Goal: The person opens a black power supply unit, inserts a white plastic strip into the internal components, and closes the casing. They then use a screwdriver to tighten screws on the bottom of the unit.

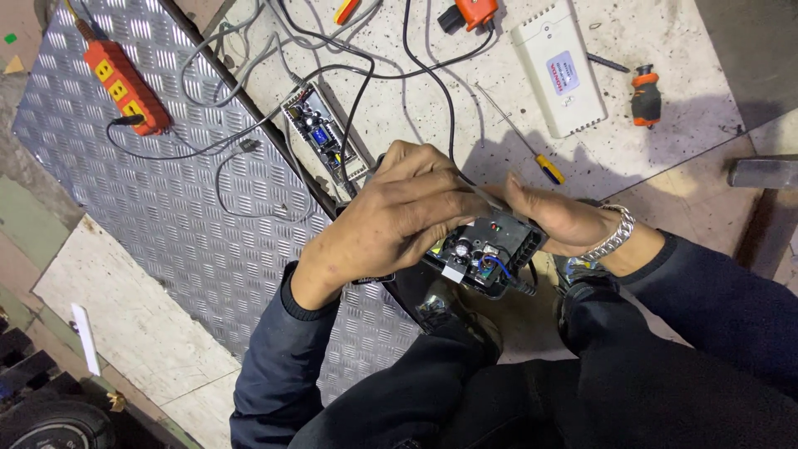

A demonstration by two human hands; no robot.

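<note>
Left hand (391, 220): yours, curled over the open black charger box (486, 254), pinching a thin metal probe (486, 198).
Right hand (557, 218): gripping the box's right end.
Box: centre frame, under both hands, circuit board exposed.
Upper right: white adapter (559, 66).

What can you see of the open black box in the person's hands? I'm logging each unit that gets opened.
The open black box looks like a plastic case with its cover off, showing a circuit board with a round capacitor, small parts and a blue wire loop. It sits tilted over the person's lap. The left hand covers its left end, the right hand grips its right end, and a thin metal tool lies across its top. A black cable leaves its lower right corner.
</note>
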